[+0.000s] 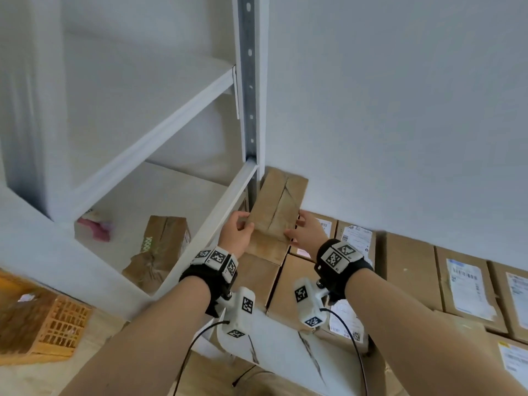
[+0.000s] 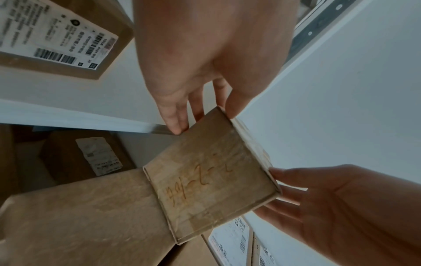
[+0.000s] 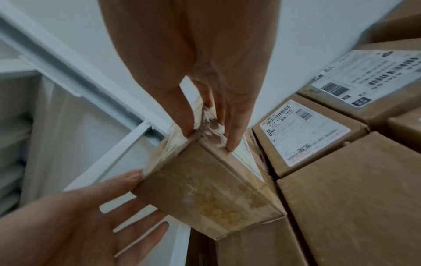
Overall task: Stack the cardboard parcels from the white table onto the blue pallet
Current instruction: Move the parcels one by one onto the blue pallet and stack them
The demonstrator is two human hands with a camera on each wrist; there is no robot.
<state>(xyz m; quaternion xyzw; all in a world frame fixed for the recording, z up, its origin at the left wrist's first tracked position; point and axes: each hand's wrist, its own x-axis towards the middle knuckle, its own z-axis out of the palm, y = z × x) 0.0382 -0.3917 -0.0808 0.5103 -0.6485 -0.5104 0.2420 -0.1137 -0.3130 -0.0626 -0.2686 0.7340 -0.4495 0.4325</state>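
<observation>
**Cardboard parcel held over the stack by the wall**

The cardboard parcel [image 1: 275, 215] is gripped at its two sides, the left hand [image 1: 237, 234] and the right hand [image 1: 307, 234] each pinching it between thumb and fingers. It sits above labelled boxes [image 1: 463, 284], beside the white shelf post [image 1: 249, 81].

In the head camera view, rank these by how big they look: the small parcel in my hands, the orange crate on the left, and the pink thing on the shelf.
1. Orange crate, though it is nearer the camera and cut off by the frame edge.
2. Small parcel.
3. Pink thing, clearly smallest.
</observation>
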